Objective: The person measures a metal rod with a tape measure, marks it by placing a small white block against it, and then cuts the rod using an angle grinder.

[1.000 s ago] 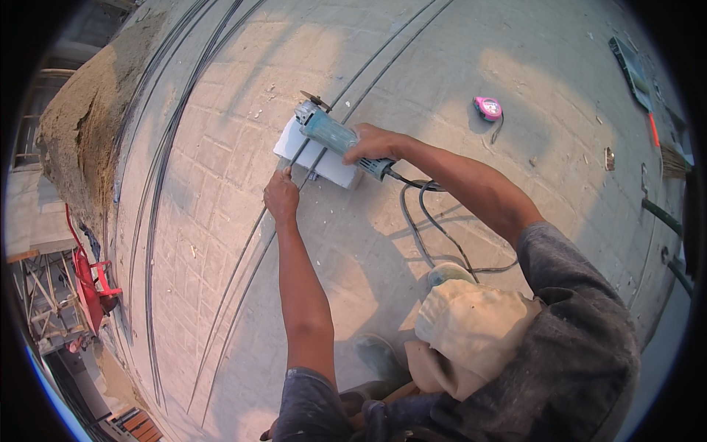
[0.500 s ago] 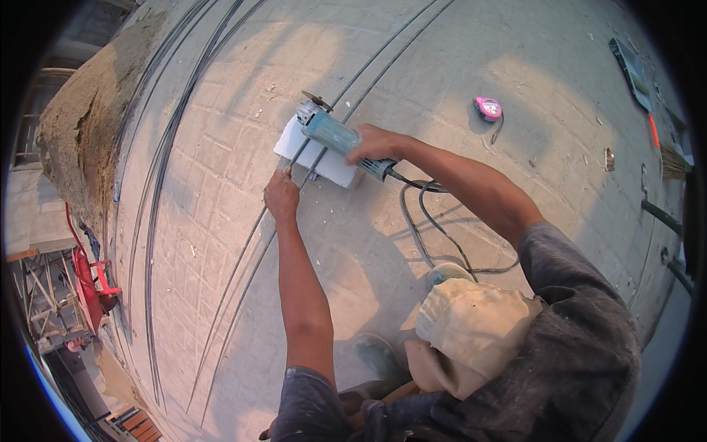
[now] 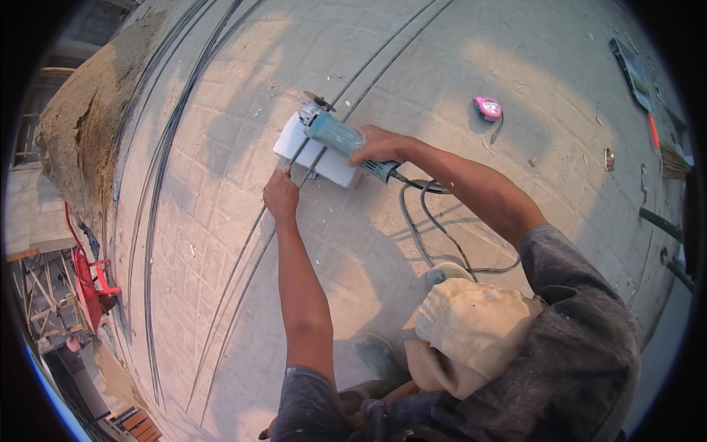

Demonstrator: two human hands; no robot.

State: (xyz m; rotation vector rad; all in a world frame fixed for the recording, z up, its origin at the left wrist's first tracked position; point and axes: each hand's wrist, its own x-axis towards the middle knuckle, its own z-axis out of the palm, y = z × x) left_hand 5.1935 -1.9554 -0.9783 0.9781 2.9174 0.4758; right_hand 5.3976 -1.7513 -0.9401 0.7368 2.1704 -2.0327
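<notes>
A teal angle grinder [image 3: 335,135] lies in my right hand [image 3: 378,145], whose fingers wrap round its body. Its thin cutting disc [image 3: 319,101] points to the far left, beside the steel rods. Two long, thin steel rods [image 3: 247,263] run from the near left to the far right, across a white block [image 3: 338,171] that sits under the grinder. My left hand [image 3: 281,194] is closed round the left rod, just on the near side of the block. From the back of the grinder a dark power cord [image 3: 417,214] trails in loops onto the paving.
A pink tape measure [image 3: 487,108] lies at the right. Bundled long rods [image 3: 163,158] stretch along the left, by a sand heap [image 3: 81,132] and a red wheelbarrow [image 3: 90,291]. At the far right are a long-handled dustpan [image 3: 631,70] and a broom [image 3: 673,162].
My right hand and the grinder have shifted very slightly. My left hand stays in place on the rod.
</notes>
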